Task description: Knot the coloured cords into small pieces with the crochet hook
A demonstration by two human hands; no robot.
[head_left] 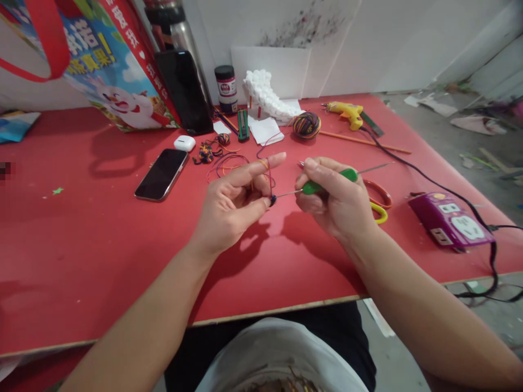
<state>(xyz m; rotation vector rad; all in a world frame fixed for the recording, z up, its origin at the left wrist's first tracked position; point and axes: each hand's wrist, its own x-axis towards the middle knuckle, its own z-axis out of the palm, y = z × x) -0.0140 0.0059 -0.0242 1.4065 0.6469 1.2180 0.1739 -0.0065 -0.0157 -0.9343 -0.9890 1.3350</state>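
Note:
Between thumb and fingers, my left hand (232,204) pinches a small dark crocheted piece (273,201). Yarn (269,177) loops around its raised, outstretched index finger and runs down to the piece. My right hand (337,196) is wrapped round the green handle of a crochet hook (312,188). The thin metal shaft reaches left to the crocheted piece; whether its tip is inside the stitches is too small to tell. Another thin metal end sticks out right of the handle. A small metal tip (301,163) also shows by the right index finger. Loose yarn strands (229,163) lie behind my left hand.
Behind the hands on the red table (102,261) are a yarn ball (306,125), yellow glue gun (345,113), white folded-paper piece (269,98) and dark jar (226,90). Scissors (379,213) and a purple power box (451,220) lie right, a phone (162,174) left.

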